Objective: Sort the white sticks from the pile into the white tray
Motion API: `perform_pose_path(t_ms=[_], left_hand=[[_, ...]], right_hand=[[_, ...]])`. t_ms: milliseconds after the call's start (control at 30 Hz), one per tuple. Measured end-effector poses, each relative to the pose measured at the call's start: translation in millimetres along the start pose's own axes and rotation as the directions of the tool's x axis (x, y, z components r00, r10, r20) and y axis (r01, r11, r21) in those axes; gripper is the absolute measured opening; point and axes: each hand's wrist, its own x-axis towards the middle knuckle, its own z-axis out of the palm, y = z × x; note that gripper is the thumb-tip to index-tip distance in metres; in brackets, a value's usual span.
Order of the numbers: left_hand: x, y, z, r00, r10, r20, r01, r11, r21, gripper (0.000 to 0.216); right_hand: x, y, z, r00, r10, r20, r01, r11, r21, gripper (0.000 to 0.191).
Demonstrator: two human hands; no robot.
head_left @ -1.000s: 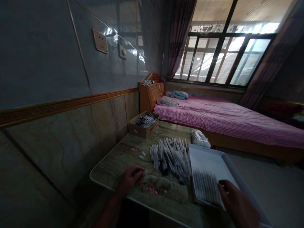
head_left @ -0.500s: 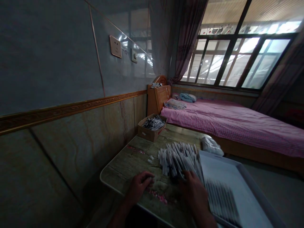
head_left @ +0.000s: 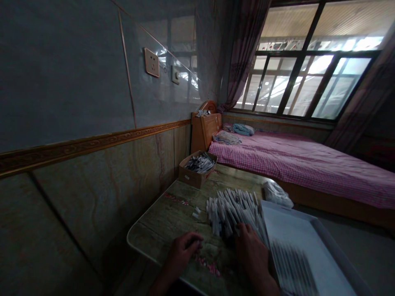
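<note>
A heap of slim whitish pen-like tubes (head_left: 234,207) lies on the wooden-patterned table (head_left: 160,222). My right hand (head_left: 251,248) is at the near edge of this heap, its fingers bent down against the tubes. Its fingertips are partly hidden, so what they grip does not show. To the left, my left hand (head_left: 182,253) hovers by the table's front, thumb and fingers curled together. Something small and dark may be at its fingertips, too dim to name. Right of the heap, a shallow pale tray (head_left: 311,236) holds a neat row of similar tubes (head_left: 293,265).
A cardboard box (head_left: 191,179) full of dark and pale sticks stands at the table's back left. Small white pieces (head_left: 196,212) lie left of the heap. A clear plastic bag (head_left: 277,194) sits behind the tray. Beyond is a bed (head_left: 293,160); a tiled wall (head_left: 138,172) runs along the left.
The whole view has shifted slightly. My right hand stays at the heap's near edge, and my left hand stays curled beside it with little movement.
</note>
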Motion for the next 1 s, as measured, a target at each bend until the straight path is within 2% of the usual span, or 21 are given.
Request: perform_pose_path(t_ms=[167,367,567,667,767,867,933,1000], left_hand=[[0,0,0,1.0,0.023,-0.006,-0.023,0.997,0.069,0.023],[-1,5,2,0.999,0.038,0.008,-0.038,0.992,0.121,0.021],[-1,7,4,0.999,0.029,-0.016,-0.027,0.988,0.151,0.023],[0,8,6,0.998,0.015,-0.054,-0.007,0.991,0.136,0.024],[3,10,9,0.992,0.004,-0.125,0.013,0.992,0.129,0.023],[10,13,11,0.979,0.015,-0.203,0.02,0.985,0.17,0.02],[18,17,12,0.969,0.035,-0.243,0.03,0.966,0.258,0.021],[27,21,14,0.966,0.054,-0.254,0.049,0.922,0.384,0.022]], right_hand=[[3,-1,-3,1.0,0.01,0.011,-0.01,1.0,-0.015,0.018],[4,3,-6,1.0,0.005,0.011,-0.005,1.0,0.002,0.025],[-2,19,-2,0.997,0.045,-0.056,-0.04,0.995,0.096,0.026],[-15,17,9,0.993,0.029,-0.112,-0.001,0.971,0.24,0.028],[-34,5,30,0.994,-0.038,-0.099,0.082,0.873,0.481,0.03],[-48,-7,51,0.982,-0.178,-0.061,0.173,0.725,0.667,0.031],[-51,-10,59,0.982,-0.186,-0.036,0.151,0.65,0.745,0.032],[-50,-8,62,0.99,-0.142,-0.018,0.099,0.59,0.801,0.035]])
